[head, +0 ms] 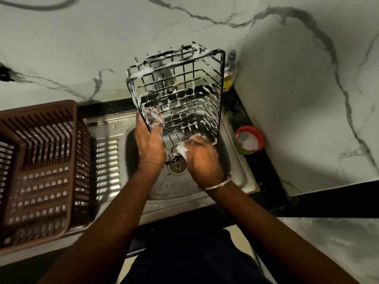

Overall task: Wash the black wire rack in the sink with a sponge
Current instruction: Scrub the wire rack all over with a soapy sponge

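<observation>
The black wire rack stands tilted on end over the steel sink, streaked with white foam. My left hand grips its lower left edge, fingers curled round the wires. My right hand holds a foamy sponge against the rack's bottom end, just above the drain. Most of the sponge is hidden under foam and my fingers.
A brown plastic dish basket sits on the ribbed drainboard at the left. A red tub of white soap stands on the black counter right of the sink. A small bottle stands in the back corner by the marble wall.
</observation>
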